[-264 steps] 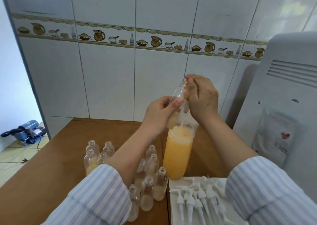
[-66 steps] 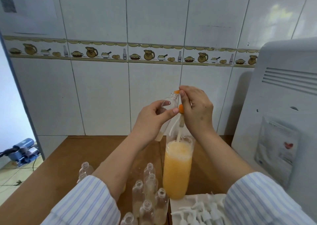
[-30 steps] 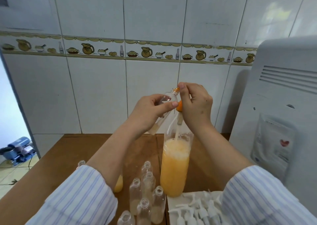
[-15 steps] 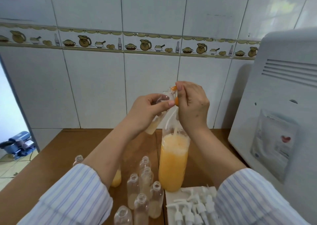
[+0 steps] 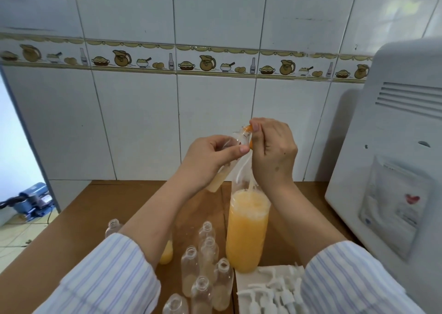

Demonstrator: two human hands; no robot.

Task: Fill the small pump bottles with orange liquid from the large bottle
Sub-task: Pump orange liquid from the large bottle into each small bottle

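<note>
We've got our left hand (image 5: 210,155) wrapped round a small clear plastic pump bottle (image 5: 227,163), held up at centre frame and tilted, its long axis running from its base at lower left up to its neck at upper right. Our right hand (image 5: 272,151) sits just beside that neck, fingers pinched on a small orange nozzle (image 5: 248,129) at the bottle's mouth. From there a pale thin tube (image 5: 248,170) drops straight down into the tall clear large bottle of orange liquid (image 5: 246,230), standing on the brown wooden worktop (image 5: 83,218) directly below the right hand. A little pale liquid sits in the held bottle's base, so filling looks barely begun. Lower centre, a cluster of open-necked clear small bottles (image 5: 205,261) waits; white plastic pump heads (image 5: 267,289) lie at lower right.
</note>
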